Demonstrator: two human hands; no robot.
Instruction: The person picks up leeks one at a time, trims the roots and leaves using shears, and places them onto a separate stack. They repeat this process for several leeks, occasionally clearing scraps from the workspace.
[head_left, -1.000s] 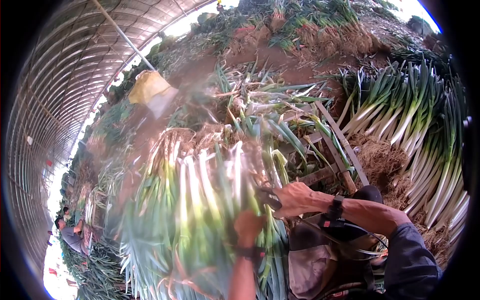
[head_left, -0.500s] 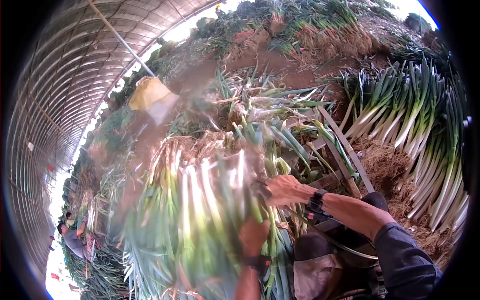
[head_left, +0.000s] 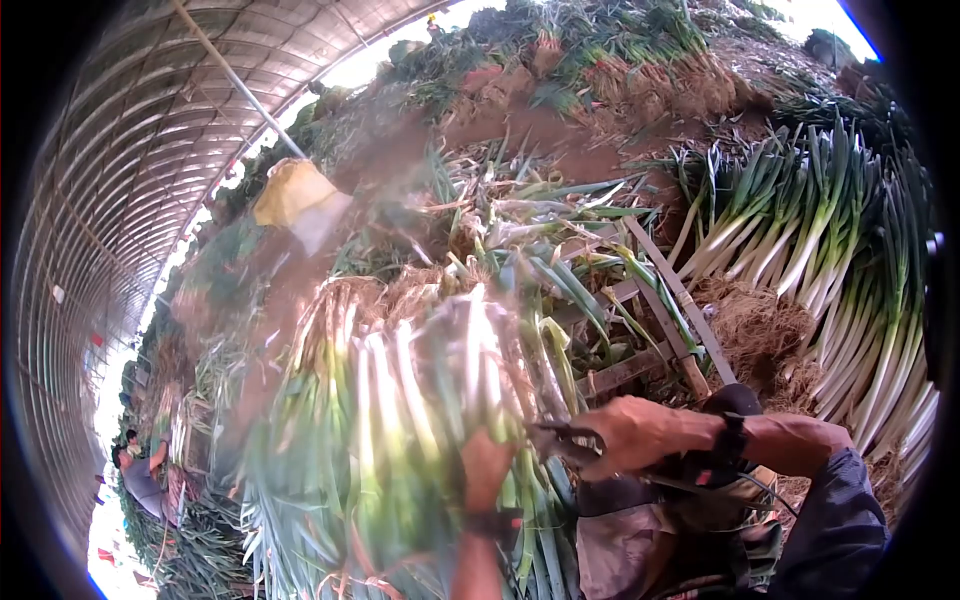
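Our right hand has dropped beside the tall white-and-green scallion bundle, fingers clamped on a dark metal tool, so our left hand, gripping that bundle, should brace it firmly.

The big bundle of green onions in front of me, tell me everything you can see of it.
The thick bundle of green onions lies lengthwise away from the camera, blurred: white stalks in the middle, brown tangled roots at the far end, green leaves fanning near. The left hand presses its right side; the right hand, gripping a dark tool, is beside it.
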